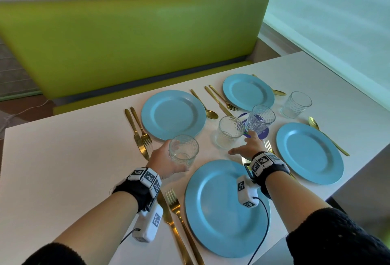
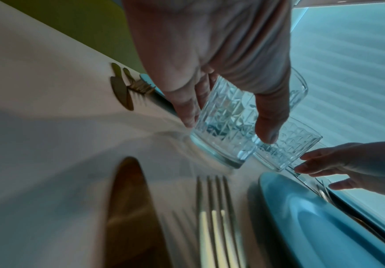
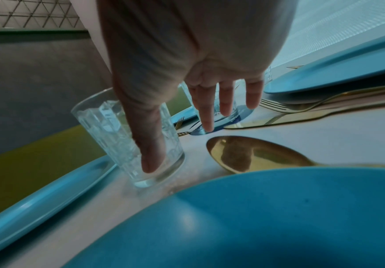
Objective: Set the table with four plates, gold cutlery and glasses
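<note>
Four blue plates lie on the white table (image 1: 63,159): the near plate (image 1: 221,207), far left plate (image 1: 173,115), far right plate (image 1: 249,91) and right plate (image 1: 309,153). Gold cutlery lies beside each. My left hand (image 1: 163,159) grips a patterned clear glass (image 1: 183,153) (image 2: 223,145) between the near and far left plates, thumb and fingers round its sides. My right hand (image 1: 247,144) is open with spread fingers, just short of the middle glass (image 1: 229,134) (image 3: 122,134) and a glass (image 1: 261,119) on a round blue sticker (image 1: 263,134). One more glass (image 1: 296,104) stands at the back right.
A gold knife and fork (image 1: 175,212) lie left of the near plate, a gold spoon (image 3: 251,154) to its right. A green bench back (image 1: 126,43) runs along the far side. The table's left half (image 1: 52,180) is bare. The table edge drops off at the right.
</note>
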The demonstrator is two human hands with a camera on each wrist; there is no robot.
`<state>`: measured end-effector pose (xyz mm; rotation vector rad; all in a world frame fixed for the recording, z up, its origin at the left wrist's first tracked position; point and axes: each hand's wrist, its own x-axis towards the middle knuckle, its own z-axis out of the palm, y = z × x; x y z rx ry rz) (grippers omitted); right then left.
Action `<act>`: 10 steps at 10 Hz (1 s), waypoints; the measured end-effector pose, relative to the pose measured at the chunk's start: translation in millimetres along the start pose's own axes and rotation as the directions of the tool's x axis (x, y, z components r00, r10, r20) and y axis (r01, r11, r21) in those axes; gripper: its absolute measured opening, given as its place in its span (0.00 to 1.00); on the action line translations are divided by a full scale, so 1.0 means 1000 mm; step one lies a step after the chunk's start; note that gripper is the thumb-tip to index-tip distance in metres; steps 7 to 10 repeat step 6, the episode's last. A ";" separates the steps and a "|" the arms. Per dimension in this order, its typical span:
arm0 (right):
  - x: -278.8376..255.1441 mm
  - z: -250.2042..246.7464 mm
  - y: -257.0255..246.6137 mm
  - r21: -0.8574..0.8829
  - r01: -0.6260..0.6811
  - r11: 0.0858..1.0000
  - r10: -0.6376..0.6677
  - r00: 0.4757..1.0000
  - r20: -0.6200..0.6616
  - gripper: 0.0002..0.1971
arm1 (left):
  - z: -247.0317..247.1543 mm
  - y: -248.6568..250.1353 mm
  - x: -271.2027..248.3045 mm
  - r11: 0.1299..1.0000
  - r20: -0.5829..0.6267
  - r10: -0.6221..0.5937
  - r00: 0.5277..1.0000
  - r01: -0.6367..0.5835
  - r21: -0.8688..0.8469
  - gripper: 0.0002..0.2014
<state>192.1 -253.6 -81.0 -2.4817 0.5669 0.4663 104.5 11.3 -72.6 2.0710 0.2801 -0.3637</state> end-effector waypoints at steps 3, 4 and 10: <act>-0.011 -0.006 0.006 0.003 0.026 1.000 -0.026 1.000 0.008 0.55 | -0.002 -0.010 -0.007 0.999 -0.001 0.021 1.000 -0.021 0.029 0.45; -0.015 -0.009 0.007 0.015 0.028 0.999 -0.028 1.000 -0.001 0.54 | -0.002 -0.014 -0.006 1.000 0.006 0.015 1.000 -0.016 0.012 0.46; -0.045 -0.014 0.001 0.092 0.042 0.995 -0.036 0.997 -0.073 0.53 | -0.007 -0.005 -0.013 1.000 0.027 -0.024 0.999 0.024 0.008 0.58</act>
